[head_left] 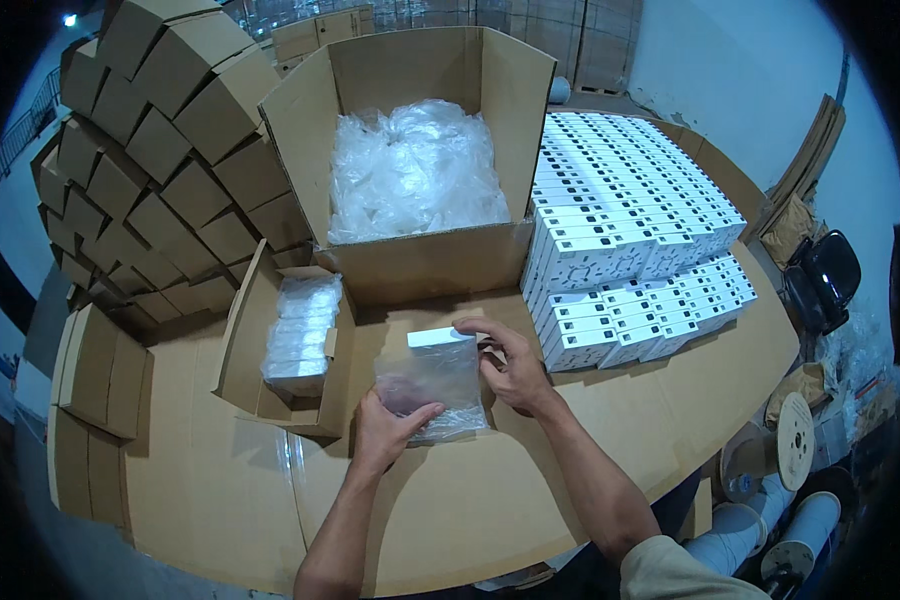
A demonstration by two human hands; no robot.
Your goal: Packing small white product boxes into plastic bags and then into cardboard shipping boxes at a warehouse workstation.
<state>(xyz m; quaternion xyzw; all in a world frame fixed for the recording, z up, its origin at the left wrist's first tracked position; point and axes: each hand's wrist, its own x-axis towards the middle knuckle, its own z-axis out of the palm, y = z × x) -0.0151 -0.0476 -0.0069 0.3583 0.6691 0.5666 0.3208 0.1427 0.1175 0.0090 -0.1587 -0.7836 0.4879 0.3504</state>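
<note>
A clear plastic bag is pinched in my left hand, its thumb lying across the front near the lower edge. At the bag's top, a small white box sticks out, and the rest of it seems to lie behind or within the cloudy plastic. My right hand is closed on the box's right end, index finger along its top. Left of my hands, an open cardboard carton holds a row of plastic-wrapped boxes.
Behind my hands, a large open carton is heaped with clear plastic bags. White boxes stand in tall stacks at the right. Brown cartons pile up at the left. Spools sit on the floor beyond the cardboard-covered table.
</note>
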